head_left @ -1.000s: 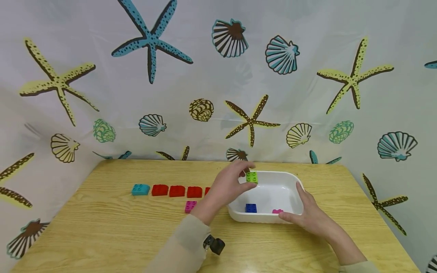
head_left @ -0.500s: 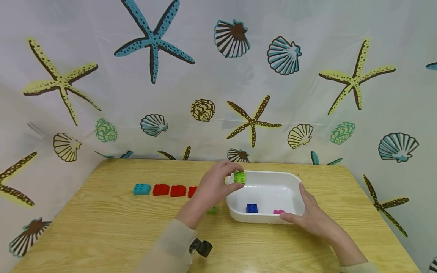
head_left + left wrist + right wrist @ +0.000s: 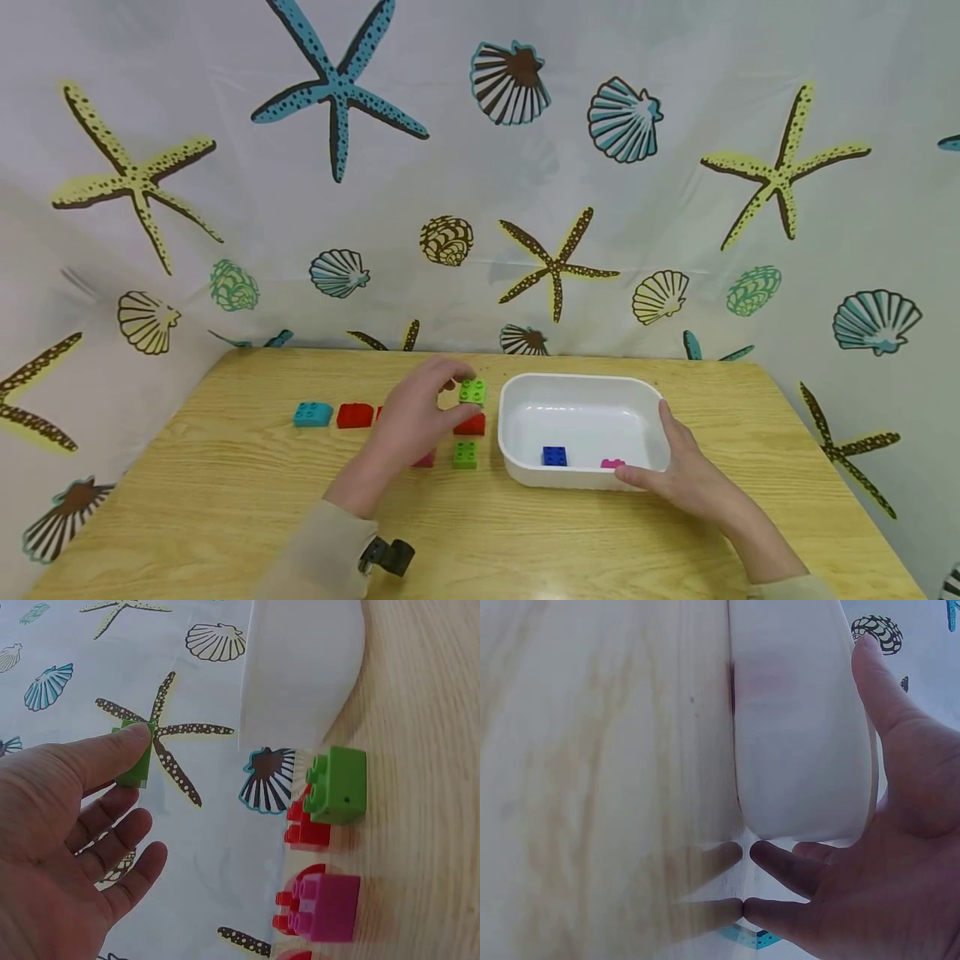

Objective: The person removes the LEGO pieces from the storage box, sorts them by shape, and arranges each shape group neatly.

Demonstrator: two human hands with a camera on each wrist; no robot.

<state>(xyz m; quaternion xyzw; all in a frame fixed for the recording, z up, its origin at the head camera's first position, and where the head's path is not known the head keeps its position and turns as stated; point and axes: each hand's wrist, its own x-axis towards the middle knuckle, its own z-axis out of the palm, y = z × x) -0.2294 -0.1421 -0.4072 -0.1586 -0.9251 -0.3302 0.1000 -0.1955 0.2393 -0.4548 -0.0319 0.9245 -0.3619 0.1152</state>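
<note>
My left hand (image 3: pixel 412 412) pinches a light green toy building block (image 3: pixel 473 392) between thumb and fingers. In the left wrist view the thumb lies over that block (image 3: pixel 133 769). It is held above the row of blocks, just left of the white tray (image 3: pixel 577 478). Beneath it show a red block (image 3: pixel 470 425) and a second green block (image 3: pixel 465 455). At the tray's right end my right hand (image 3: pixel 693 475) holds the rim, with the thumb at the front edge and the fingers along the side. Inside the tray are a dark blue block (image 3: pixel 554 456) and a pink one (image 3: pixel 612 463).
A teal block (image 3: pixel 312 414) and a red block (image 3: pixel 355 416) lie left of my left hand, which partly hides more red blocks. A magenta block (image 3: pixel 330 907) stands by the second green one. Behind the wooden table (image 3: pixel 225 500) hangs a shell-patterned cloth (image 3: pixel 420 167).
My left hand has moved left with the light green block, from over the tray to above the row of blocks. The right hand stays at the tray's end.
</note>
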